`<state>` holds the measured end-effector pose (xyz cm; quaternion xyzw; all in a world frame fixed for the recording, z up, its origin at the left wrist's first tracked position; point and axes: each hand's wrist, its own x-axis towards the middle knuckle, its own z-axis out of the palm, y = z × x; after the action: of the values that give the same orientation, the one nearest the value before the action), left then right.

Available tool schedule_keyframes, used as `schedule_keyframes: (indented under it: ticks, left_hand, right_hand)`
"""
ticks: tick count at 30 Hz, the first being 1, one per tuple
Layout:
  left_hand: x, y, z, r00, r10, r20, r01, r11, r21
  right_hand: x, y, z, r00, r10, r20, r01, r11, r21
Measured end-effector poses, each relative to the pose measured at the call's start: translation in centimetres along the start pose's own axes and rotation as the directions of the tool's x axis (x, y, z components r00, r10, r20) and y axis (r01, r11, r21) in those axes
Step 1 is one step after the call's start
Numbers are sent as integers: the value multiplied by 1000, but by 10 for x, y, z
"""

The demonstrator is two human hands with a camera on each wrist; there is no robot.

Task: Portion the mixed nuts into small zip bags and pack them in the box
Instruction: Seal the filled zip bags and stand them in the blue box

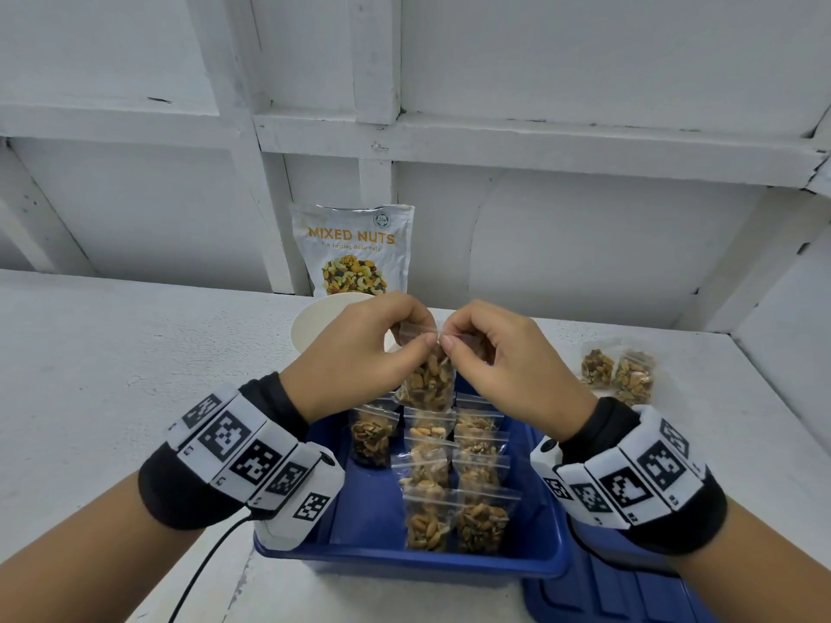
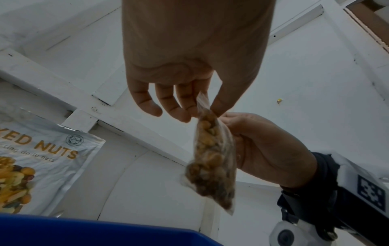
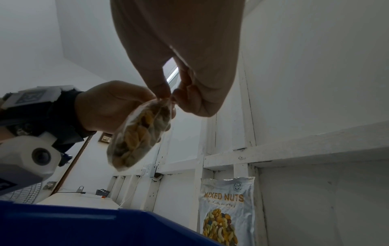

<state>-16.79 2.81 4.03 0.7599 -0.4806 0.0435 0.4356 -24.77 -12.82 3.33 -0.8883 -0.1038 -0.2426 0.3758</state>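
Head view — both hands' grip pinches the zip bag (image 1: 427,375) top — nuts hang below.

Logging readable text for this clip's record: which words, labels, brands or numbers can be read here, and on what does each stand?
"MIXED NUTS": orange capitals on the white foil pouch standing against the wall.
Smaller orange line beneath it: partly legible, seems to end "daily nuts"; the rest is blurred.
Round green seal at the pouch's top: too small to read.
Black-and-white square code markers on the wristbands: patterns, no words.
Small clear zip bags of nuts: no print visible.
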Motion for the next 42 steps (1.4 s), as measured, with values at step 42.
schedule_keyframes:
  ticks: [42]
  left_hand:
    - [-46,-66,-18,730,-273,626,6,919,394]
  right_hand:
    - [-54,151,-80,813,573,-105,-558,715,-422]
